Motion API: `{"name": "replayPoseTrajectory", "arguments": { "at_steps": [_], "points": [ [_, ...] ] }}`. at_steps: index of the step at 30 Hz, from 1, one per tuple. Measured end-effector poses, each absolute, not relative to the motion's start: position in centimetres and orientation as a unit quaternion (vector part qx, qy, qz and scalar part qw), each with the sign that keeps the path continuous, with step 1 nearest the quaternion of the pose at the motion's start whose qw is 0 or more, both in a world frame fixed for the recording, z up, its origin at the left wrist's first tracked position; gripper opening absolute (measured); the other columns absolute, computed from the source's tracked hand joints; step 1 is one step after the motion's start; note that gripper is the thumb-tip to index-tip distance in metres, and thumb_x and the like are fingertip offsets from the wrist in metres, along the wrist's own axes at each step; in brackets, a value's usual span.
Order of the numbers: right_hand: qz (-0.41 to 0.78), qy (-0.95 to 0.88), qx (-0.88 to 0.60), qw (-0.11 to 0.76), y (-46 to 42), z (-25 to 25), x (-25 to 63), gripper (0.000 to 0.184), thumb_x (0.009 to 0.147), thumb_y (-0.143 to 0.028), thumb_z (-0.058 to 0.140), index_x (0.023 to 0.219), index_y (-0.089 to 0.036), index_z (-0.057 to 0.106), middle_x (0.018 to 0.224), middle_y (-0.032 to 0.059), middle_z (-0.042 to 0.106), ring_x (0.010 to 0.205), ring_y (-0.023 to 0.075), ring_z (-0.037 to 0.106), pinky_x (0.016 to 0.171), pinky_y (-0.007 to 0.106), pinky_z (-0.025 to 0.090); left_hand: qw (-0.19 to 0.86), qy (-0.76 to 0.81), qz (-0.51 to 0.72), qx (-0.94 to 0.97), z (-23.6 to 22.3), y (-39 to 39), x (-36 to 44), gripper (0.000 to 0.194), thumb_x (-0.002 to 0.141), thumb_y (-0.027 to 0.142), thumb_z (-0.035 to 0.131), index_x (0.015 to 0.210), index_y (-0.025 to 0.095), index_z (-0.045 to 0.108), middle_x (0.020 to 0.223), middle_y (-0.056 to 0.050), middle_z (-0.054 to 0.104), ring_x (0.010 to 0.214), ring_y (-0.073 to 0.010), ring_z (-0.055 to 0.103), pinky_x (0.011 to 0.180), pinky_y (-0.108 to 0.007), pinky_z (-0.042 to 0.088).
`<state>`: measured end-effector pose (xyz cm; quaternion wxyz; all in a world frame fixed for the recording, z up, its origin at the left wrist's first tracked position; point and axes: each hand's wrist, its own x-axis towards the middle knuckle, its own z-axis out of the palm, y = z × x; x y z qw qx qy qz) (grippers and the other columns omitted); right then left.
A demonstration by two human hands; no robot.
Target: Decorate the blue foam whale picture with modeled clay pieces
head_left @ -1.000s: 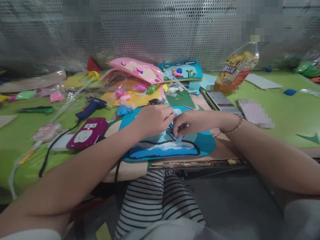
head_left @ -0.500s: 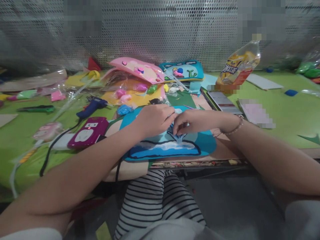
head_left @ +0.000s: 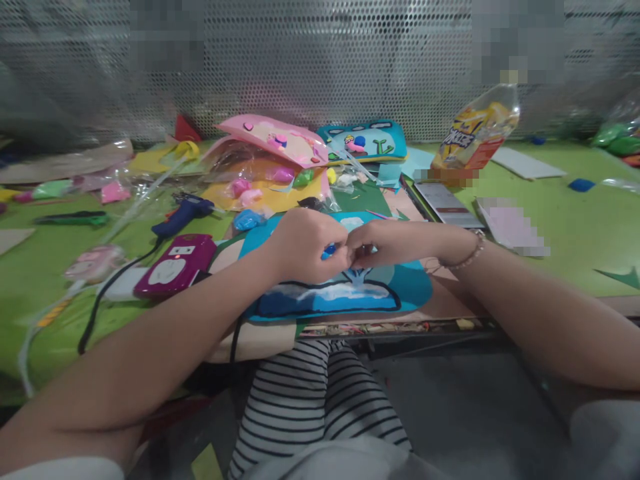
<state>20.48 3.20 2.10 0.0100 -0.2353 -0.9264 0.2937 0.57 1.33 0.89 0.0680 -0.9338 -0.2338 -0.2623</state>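
Observation:
Curled closed, my left hand has a bit of blue modelling clay showing between its fingers. My right hand meets it fingertip to fingertip, its thumb and fingers pinched together; what they hold, if anything, is hidden. Both hands are over a blue foam-like sheet lying at the table's front edge. On the sheet is a blue and white shape with a black outline. Light-blue branching strands rise from it just below my right fingertips.
To the left lie a magenta power adapter, a blue glue gun and a green cutter. Bagged clay lumps, a pink decorated piece and a teal decorated piece are behind. A snack bag stands back right.
My left hand has turned and come slightly down, so blue clay now shows between its fingers. The right hand has shifted up a little, against the left fingertips.

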Motion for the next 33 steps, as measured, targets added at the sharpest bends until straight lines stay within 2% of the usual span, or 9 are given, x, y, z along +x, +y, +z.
{"name": "replayPoseTrajectory", "arguments": {
  "at_steps": [4, 8, 18, 21, 25, 33],
  "points": [
    [0.291, -0.93, -0.222, 0.021, 3.5, 1.8, 20.5, 0.015, 0.082, -0.015, 0.056, 0.09, -0.014, 0.069, 0.086, 0.0039, 0.071, 0.072, 0.0099, 0.061, 0.064, 0.021, 0.045, 0.016, -0.175, -0.278, -0.944, 1.1, 1.3, 0.4, 0.026, 0.071, 0.021, 0.04, 0.059, 0.018, 0.063, 0.051, 0.0, 0.058, 0.049, -0.0121, 0.051, 0.051, -0.026, 0.037],
    [0.295, -0.931, -0.213, 0.031, 3.8, 1.6, 20.7, 0.016, 0.081, -0.016, 0.055, 0.091, -0.014, 0.068, 0.086, 0.0039, 0.071, 0.072, 0.01, 0.062, 0.065, 0.021, 0.045, -0.01, -0.176, -0.275, -0.945, 1.0, 1.7, 0.3, 0.029, 0.073, 0.02, 0.038, 0.062, 0.019, 0.065, 0.057, -0.001, 0.064, 0.054, -0.013, 0.057, 0.054, -0.026, 0.04],
    [0.268, -0.929, -0.252, 0.051, 4.3, 1.9, 21.2, 0.016, 0.082, -0.02, 0.055, 0.089, -0.016, 0.068, 0.085, 0.0032, 0.07, 0.074, 0.0118, 0.063, 0.068, 0.024, 0.047, -0.03, -0.159, -0.206, -0.965, 1.1, 1.7, 0.3, 0.034, 0.073, 0.023, 0.038, 0.068, 0.019, 0.071, 0.062, -0.003, 0.068, 0.058, -0.0152, 0.058, 0.057, -0.027, 0.041],
    [0.242, -0.93, -0.269, 0.066, 4.4, 2.1, 21.3, 0.017, 0.08, -0.017, 0.055, 0.088, -0.017, 0.069, 0.085, 0.0028, 0.071, 0.075, 0.0122, 0.062, 0.068, 0.024, 0.046, -0.059, -0.133, -0.167, -0.975, 1.0, 1.6, 0.4, 0.038, 0.071, 0.019, 0.04, 0.083, 0.021, 0.076, 0.066, -0.003, 0.071, 0.059, -0.0144, 0.059, 0.056, -0.026, 0.04],
    [0.222, -0.931, -0.278, 0.079, 4.6, 2.3, 21.5, 0.018, 0.078, -0.015, 0.055, 0.088, -0.017, 0.069, 0.085, 0.0026, 0.071, 0.073, 0.0118, 0.061, 0.067, 0.024, 0.045, -0.064, -0.138, -0.114, -0.982, 0.8, 1.5, 0.5, 0.047, 0.067, 0.018, 0.044, 0.102, 0.025, 0.075, 0.065, 0.0, 0.072, 0.055, -0.0136, 0.056, 0.054, -0.026, 0.037],
    [0.214, -0.929, -0.288, 0.085, 4.5, 2.5, 21.5, 0.016, 0.077, -0.013, 0.055, 0.086, -0.016, 0.068, 0.084, 0.0026, 0.07, 0.072, 0.0111, 0.06, 0.065, 0.023, 0.045, -0.033, -0.193, -0.054, -0.979, 1.0, 1.2, 0.7, 0.045, 0.068, 0.022, 0.048, 0.103, 0.026, 0.075, 0.066, -0.002, 0.072, 0.059, -0.0159, 0.057, 0.054, -0.027, 0.036]
  ]
}}
